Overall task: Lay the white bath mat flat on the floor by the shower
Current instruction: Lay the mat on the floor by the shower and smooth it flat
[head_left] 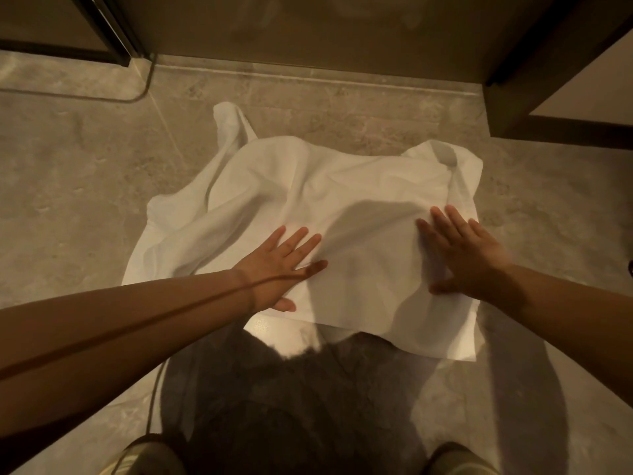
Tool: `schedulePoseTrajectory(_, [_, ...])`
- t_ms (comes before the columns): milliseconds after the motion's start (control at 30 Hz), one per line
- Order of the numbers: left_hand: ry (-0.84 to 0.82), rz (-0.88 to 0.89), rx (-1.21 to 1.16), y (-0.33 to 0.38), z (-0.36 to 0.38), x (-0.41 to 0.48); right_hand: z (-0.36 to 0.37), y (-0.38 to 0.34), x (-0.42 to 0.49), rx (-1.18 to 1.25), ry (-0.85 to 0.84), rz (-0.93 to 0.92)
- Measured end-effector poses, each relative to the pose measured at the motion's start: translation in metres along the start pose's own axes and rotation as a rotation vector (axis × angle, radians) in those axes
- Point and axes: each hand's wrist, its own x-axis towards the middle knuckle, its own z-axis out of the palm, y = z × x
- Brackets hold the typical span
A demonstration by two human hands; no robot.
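The white bath mat (pixel 308 186) lies rumpled on the stone floor in front of the shower threshold (pixel 308 77). Its far left corner is folded up and its far right corner is turned over. My left hand (pixel 281 265) rests palm down on the mat's near left part, fingers spread. My right hand (pixel 462 252) presses flat on the near right part, fingers apart. Neither hand grips the cloth. A shadow falls across the mat between the hands.
The glass shower door with a dark frame (pixel 113 32) stands at the back left. A dark wooden cabinet (pixel 548 97) juts in at the right. My two shoes (pixel 147 457) show at the bottom edge on the tiled floor (pixel 68 200).
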Motion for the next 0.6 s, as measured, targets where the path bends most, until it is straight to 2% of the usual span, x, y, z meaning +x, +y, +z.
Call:
schedulePoseTrajectory(333, [0.003,0.057,-0.048,0.01,0.008,-0.011,0.007,0.012,-0.007,0.127,-0.004,0.02])
schedulePoseTrajectory(467, [0.099,0.025,-0.107,0.004,-0.009,-0.008,-0.006,-0.004,-0.001,0.186,0.148,0.01])
schedulePoseTrajectory(600, [0.257,-0.11,-0.179,-0.018,-0.044,0.014,-0.033,-0.019,0.019,0.163,0.295,-0.066])
